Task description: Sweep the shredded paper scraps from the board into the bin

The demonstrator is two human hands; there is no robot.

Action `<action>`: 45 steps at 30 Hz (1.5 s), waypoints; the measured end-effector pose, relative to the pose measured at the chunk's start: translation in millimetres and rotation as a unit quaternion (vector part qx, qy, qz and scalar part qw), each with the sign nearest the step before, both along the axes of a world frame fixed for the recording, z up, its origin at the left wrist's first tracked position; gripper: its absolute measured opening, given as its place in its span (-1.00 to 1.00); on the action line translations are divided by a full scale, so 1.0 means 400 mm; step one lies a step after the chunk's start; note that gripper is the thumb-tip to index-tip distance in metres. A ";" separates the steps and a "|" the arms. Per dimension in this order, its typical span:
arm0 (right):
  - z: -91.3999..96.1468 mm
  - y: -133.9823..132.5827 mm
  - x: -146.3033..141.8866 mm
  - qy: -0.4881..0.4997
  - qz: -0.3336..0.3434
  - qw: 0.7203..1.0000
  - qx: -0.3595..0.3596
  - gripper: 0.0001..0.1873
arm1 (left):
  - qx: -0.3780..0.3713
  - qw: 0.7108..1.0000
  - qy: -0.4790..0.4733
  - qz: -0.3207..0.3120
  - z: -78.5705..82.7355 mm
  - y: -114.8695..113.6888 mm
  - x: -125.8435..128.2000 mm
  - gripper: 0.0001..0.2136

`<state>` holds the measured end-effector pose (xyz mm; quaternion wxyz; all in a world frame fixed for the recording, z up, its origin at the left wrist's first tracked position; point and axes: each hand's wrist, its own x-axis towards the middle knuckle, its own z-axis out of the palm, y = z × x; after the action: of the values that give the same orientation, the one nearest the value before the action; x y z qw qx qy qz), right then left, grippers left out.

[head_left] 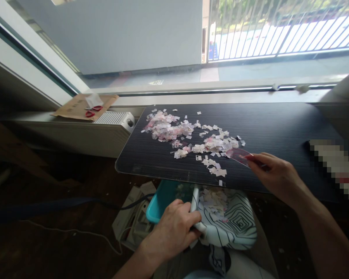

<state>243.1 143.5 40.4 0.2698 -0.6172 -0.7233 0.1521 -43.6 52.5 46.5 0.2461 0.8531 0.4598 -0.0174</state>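
Observation:
My right hand is closed around a curved, clear pinkish plastic piece, its far edge touching small white and pink paper pieces on the dark tabletop. The exact kind of plastic piece is unclear. Below the table's front edge, my left hand grips the rim of a white container patterned with black lines. Paper pieces lie inside it. A larger heap of paper pieces spreads over the table's left part. Beside my left hand is a teal basin.
A blurred-out object lies at the table's right. Red-handled scissors rest on a brown envelope, near a white radiator. Boxes and a cable sit below left. A window runs along the back.

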 end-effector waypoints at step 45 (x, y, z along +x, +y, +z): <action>0.002 0.036 -0.032 0.002 0.123 0.992 -0.005 -0.73 | -0.012 1.000 0.017 0.022 0.009 0.012 -0.010 -0.93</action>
<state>230.2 157.8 41.4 0.2477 -0.5245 -0.7924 0.1889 -47.7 57.1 50.2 0.2487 0.8395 0.4819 -0.0321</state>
